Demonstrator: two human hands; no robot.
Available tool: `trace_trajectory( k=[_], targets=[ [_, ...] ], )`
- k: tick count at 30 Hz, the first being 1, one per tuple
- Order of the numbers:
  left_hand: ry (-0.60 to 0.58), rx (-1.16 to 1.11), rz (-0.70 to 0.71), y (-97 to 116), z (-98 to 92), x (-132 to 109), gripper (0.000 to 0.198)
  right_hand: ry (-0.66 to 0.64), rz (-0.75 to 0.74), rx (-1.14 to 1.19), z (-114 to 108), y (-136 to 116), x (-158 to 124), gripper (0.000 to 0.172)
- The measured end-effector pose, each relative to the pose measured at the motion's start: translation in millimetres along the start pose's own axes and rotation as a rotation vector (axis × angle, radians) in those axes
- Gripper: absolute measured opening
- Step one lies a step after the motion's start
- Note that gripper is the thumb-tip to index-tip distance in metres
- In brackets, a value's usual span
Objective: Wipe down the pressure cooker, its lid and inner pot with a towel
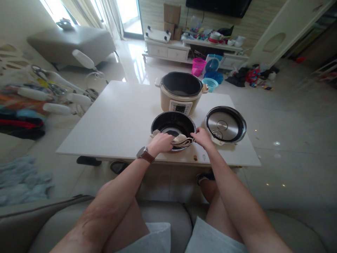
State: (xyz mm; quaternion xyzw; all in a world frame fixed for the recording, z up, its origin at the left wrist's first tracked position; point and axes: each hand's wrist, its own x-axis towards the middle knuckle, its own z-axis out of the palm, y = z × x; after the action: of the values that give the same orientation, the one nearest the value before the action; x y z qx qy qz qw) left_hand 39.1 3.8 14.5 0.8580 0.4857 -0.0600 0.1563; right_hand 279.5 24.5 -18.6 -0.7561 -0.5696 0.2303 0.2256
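Observation:
A dark inner pot stands at the table's near side, in front of the beige electric pressure cooker. My left hand is closed on a folded beige cloth at the pot's near rim; part of the cloth hangs inside. With its fingers closed on the pot's right rim, my right hand steadies that side. To the right lies the cooker's lid, its metal underside facing up. The cooker is uncovered and its dark inside shows.
The white table carries these things, with small marks near its front edge. Beyond it are a pink basket, a light-blue basket and a cluttered TV cabinet. An exercise machine stands at left.

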Motion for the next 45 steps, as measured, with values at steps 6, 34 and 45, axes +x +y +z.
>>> trace_trajectory(
  k=[6, 34, 45],
  targets=[
    [-0.055, -0.004, 0.005, -7.5, 6.1, -3.5, 0.029, 0.186, -0.024, 0.027, 11.1, -20.6, -15.4, 0.026],
    [0.163, -0.595, 0.07, 49.7, 53.6, 9.4, 0.041, 0.396, -0.507, 0.163, -9.3, -46.0, -51.6, 0.016],
    [0.001, 0.016, -0.023, 13.1, 33.8, -2.9, 0.037, 0.328, -0.466, 0.224, -11.3, -36.7, -33.5, 0.014]
  ],
)
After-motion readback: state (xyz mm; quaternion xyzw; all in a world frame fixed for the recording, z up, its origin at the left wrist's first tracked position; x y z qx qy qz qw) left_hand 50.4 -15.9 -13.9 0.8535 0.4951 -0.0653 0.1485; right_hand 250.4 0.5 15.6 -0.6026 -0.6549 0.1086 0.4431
